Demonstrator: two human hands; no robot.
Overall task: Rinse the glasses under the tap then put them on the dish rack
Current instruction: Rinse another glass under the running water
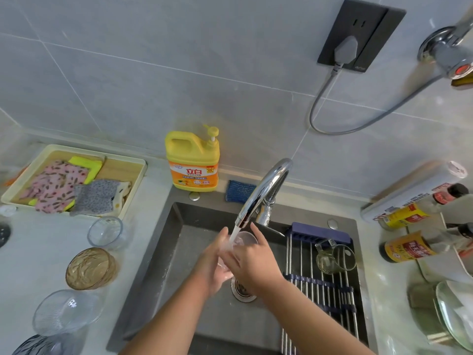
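So you've got the glass (243,240) right under the tap (263,190), over the middle of the sink (184,242), with water running onto its rim. It's clear and tilted, mouth up toward the spout. Your right grip (253,260) is wrapped around it from the right side, fingers curled over the wall. Your left grip (217,262) sits against the glass's left side and lower end, fingers fairly straight and pressed along it rather than clenched.

The dish rack (322,290) lies across the right part of the sink, and one clear glass mug (335,257) already lies on its side near the rack's far end.

On the tabletop along the left edge there's a row waiting: a small clear cup (106,231), an amber glass bowl (90,269) and a clear bowl (65,312).

Readable text-wise: the yellow pump bottle (193,162) at the back edge behind the sink says 立白 on an orange label, smaller print too blurry. The sauce bottles (409,249) at the right edge have yellow-red labels I can't make out. A blue scrub pad (239,190) leans against the wall just beside the tap, and a tray (133,198) of cloths sits in the far left corner.
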